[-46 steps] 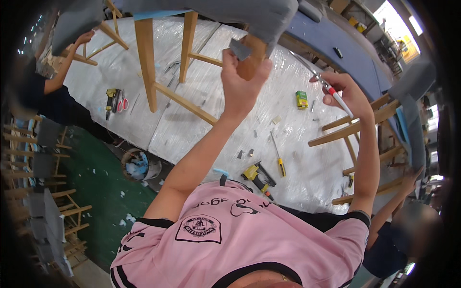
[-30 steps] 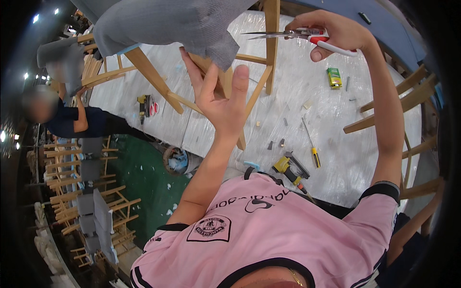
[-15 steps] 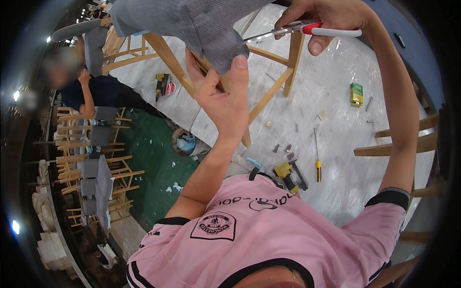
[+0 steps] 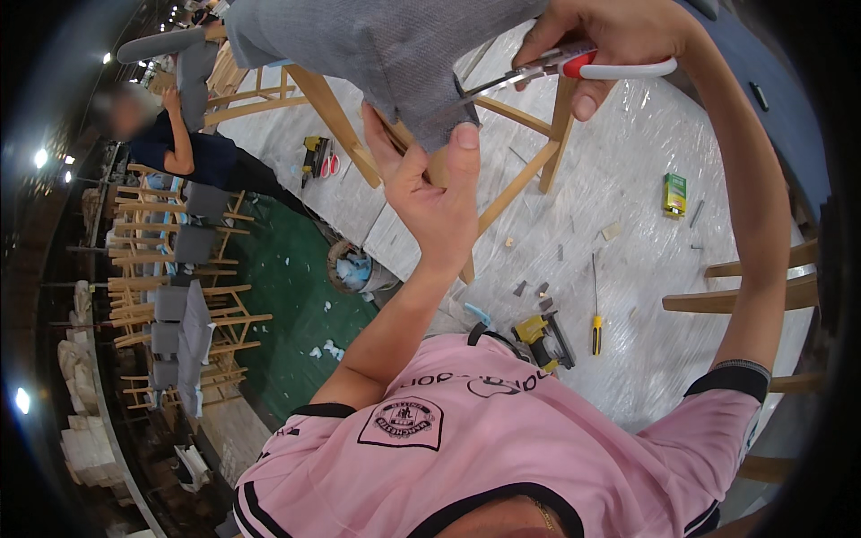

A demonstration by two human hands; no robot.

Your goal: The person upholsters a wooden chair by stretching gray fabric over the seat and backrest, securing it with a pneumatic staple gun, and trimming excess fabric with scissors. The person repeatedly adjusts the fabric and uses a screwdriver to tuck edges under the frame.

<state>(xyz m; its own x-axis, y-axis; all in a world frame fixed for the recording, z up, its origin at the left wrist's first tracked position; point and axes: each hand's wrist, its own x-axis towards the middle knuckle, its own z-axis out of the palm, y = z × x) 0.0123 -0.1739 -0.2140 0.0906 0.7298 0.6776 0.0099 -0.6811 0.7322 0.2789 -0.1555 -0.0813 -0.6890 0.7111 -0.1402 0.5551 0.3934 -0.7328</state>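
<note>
Our left hand [image 4: 430,193] pinches the grey woven fabric [image 4: 395,54]; our right hand [image 4: 619,40] grips red-handled scissors [image 4: 556,70], blade tips hidden behind the cloth.

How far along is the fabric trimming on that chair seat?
Done: grey fabric already covers the seat on the wooden chair frame. In hand: the left hand pinches the hanging fabric corner while the right hand has scissors with blades at its edge. Left: that corner flap is still uncut; a staple gun lies unused on the table.
</note>
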